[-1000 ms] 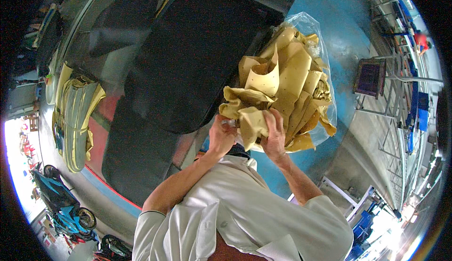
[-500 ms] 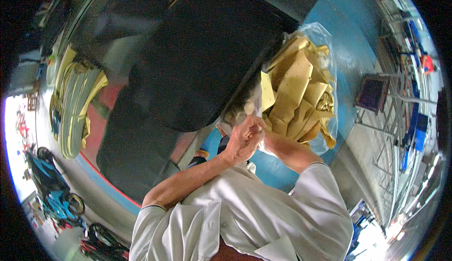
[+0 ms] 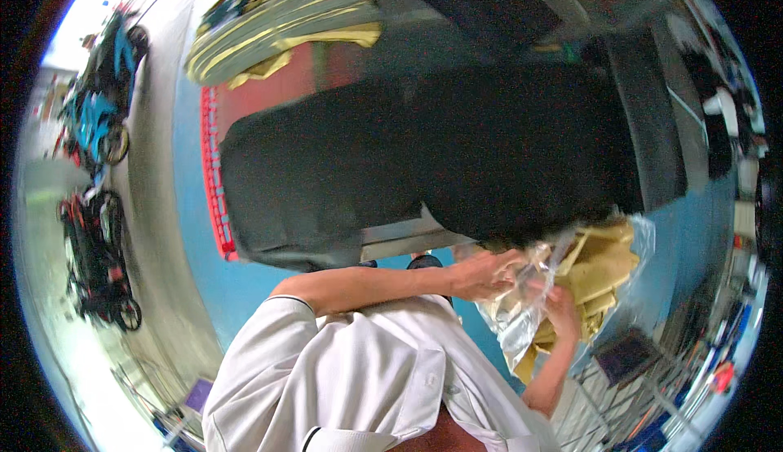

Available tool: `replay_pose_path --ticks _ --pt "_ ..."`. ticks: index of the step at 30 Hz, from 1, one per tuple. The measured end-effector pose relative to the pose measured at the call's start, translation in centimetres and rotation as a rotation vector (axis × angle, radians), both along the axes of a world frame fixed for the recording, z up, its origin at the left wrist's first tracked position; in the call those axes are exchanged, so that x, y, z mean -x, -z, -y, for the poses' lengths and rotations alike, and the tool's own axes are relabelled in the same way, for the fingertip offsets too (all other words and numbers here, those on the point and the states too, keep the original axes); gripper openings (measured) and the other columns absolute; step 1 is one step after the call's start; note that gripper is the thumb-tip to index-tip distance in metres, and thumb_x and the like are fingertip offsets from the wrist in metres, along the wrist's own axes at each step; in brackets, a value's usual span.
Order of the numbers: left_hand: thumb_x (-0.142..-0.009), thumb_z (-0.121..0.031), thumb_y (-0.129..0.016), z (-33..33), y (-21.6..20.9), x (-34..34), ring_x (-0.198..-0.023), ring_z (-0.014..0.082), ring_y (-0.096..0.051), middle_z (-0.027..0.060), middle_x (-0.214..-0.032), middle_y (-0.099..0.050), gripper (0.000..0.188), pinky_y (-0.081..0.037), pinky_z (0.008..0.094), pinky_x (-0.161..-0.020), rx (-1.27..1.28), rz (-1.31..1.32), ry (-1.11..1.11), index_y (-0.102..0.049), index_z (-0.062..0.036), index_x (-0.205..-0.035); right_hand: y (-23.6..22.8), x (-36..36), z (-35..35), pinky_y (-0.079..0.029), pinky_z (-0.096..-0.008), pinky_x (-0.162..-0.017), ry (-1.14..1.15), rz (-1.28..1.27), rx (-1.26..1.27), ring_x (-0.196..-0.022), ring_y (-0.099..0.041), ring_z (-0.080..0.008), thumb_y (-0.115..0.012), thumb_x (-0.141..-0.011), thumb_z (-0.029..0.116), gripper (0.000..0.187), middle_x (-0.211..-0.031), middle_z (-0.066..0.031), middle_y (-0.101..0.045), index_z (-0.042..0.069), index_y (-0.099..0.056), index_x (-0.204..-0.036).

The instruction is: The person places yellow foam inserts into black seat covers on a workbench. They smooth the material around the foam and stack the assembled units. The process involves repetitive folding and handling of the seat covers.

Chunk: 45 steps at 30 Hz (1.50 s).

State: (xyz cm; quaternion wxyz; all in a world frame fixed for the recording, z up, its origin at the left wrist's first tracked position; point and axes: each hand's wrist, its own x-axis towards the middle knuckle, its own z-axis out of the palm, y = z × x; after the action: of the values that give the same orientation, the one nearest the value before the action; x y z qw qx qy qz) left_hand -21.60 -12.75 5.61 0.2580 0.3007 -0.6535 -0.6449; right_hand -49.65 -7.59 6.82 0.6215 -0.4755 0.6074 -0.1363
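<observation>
A clear plastic bag [image 3: 520, 328] with folded yellow sheet pieces [image 3: 599, 264] in it hangs at the right, beside a large black sheet [image 3: 506, 150]. My left hand [image 3: 489, 275] reaches across to the bag's near side, fingers closed on the thin plastic, somewhat smeared by motion. Close by on its right, my right hand [image 3: 561, 309] is bent inward and grips the same plastic in front of the yellow pieces. Its fingertips are partly hidden by shiny film.
Under the black sheet shows a red slatted pallet edge [image 3: 214, 183]. A stack of yellow-edged grey sheets [image 3: 285, 24] lies at the far left. Motorbikes [image 3: 102, 264] stand on the left. A dark-seated stool [image 3: 626, 356] is at the right, on the blue-grey floor side.
My view has swung to the right, so the black sheet lies crosswise. Both hands have moved right along the bag and come apart a little, with plastic bunched between them.
</observation>
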Motion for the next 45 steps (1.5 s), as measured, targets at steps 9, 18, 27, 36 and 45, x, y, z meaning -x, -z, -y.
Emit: replay_pose_path --ticks 9,18,27,36,45 --pt "-0.086 -0.006 -0.059 -6.5 6.0 -24.9 -0.071 0.0136 -0.061 0.0054 -0.082 -0.062 0.014 -0.053 0.0282 -0.061 -0.386 -0.057 -1.499 -0.059 -0.0023 -0.100 -10.5 -14.4 4.7 -0.052 -0.0277 -0.063 0.086 0.243 0.536 -0.069 -0.063 -0.0168 -0.062 -0.090 0.024 0.026 -0.087 -0.0116 -0.067 -0.002 -0.063 -0.096" --pt "-0.084 -0.018 -0.067 -17.9 10.3 -35.6 -0.080 0.0164 -0.055 0.0055 -0.094 -0.055 0.031 -0.049 0.0332 -0.073 -0.808 -0.587 -2.276 -0.053 -0.0018 -0.106 5.9 -39.4 6.7 -0.032 -0.0483 -0.107 -0.801 -0.286 0.861 -0.130 -0.034 -0.0420 -0.067 -0.080 0.017 0.058 -0.140 -0.0230 -0.039 0.001 -0.045 -0.132" --pt "-0.084 -0.015 -0.066 -16.5 10.4 -36.6 -0.089 0.0226 -0.064 0.0101 -0.098 -0.065 0.023 -0.053 0.0352 -0.070 -0.869 -0.831 -2.046 -0.058 -0.0028 -0.102 8.4 -42.3 4.6 -0.028 -0.0542 -0.107 -0.963 -0.536 0.880 -0.134 -0.024 -0.0449 -0.068 -0.081 0.023 0.066 -0.147 -0.0221 -0.025 0.004 -0.039 -0.137" --pt "-0.078 -0.016 -0.070 -8.5 6.7 -31.7 -0.084 0.0218 -0.061 0.0083 -0.098 -0.063 0.040 -0.049 0.0408 -0.071 -0.824 -0.372 -1.939 -0.054 -0.0051 -0.113 7.7 -41.6 5.8 -0.030 -0.0474 -0.107 -0.804 -0.322 0.759 -0.133 -0.031 -0.0390 -0.065 -0.082 0.020 0.050 -0.141 -0.0197 -0.039 0.000 -0.052 -0.126" --pt "-0.074 0.005 -0.043 -6.7 4.7 -33.3 -0.070 0.0240 -0.065 0.0137 -0.090 -0.063 0.037 -0.055 0.0341 -0.051 -0.560 -0.399 -1.935 -0.055 0.0034 -0.110 7.2 -35.1 7.4 -0.042 -0.0416 -0.094 -0.236 -0.562 0.790 -0.110 -0.054 -0.0376 -0.064 -0.086 0.029 0.052 -0.122 -0.0258 -0.053 -0.007 -0.051 -0.121"
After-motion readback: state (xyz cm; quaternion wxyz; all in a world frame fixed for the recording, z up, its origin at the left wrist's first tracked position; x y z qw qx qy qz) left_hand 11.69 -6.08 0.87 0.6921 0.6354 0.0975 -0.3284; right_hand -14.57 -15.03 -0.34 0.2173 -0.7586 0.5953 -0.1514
